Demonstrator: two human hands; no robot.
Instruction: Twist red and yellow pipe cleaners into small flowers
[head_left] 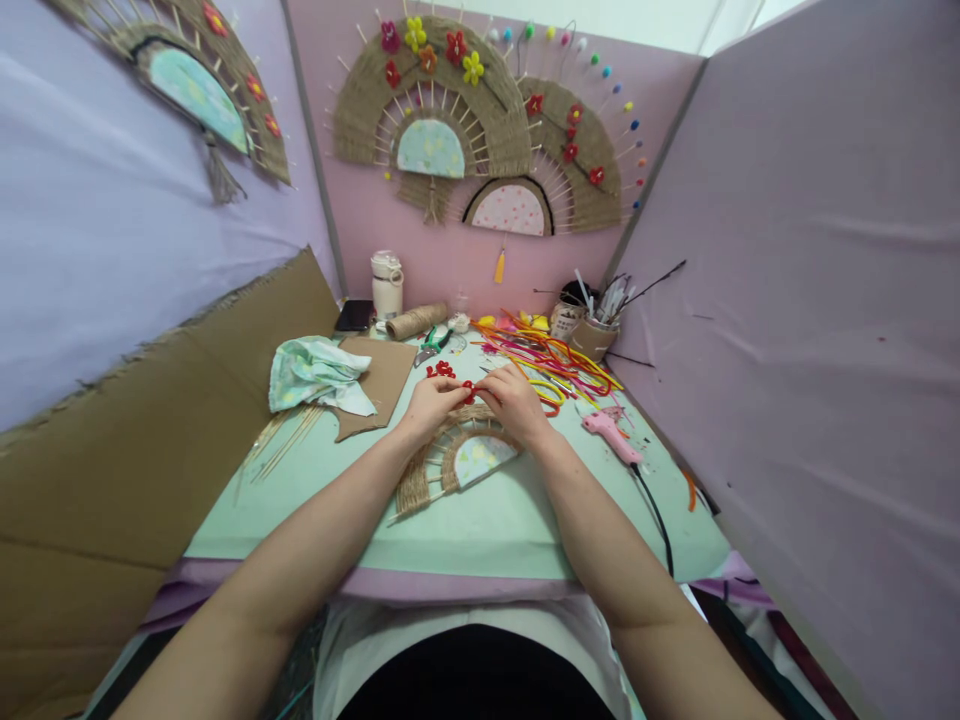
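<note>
Between the fingertips of both hands is a small red pipe-cleaner flower (469,392). My left hand (435,402) pinches it from the left, and my right hand (516,398) pinches it from the right. Just beyond my left fingers lie more red pipe-cleaner flowers (441,370). Below the hands, a twine-wrapped half-round fan (414,487) rests flat, with a pale flowered fabric half-circle (480,458) at its centre. My wrists and forearms cover parts of the fan's edges.
On the mint table (480,545) are a pink glue gun (613,437), coloured pipe cleaners (577,365), cardboard (390,375), fabric (315,372), thin sticks (289,440), green-handled pliers (433,343), a twine roll (417,319) and a bottle (387,285). Finished fans (352,125) hang on the back wall.
</note>
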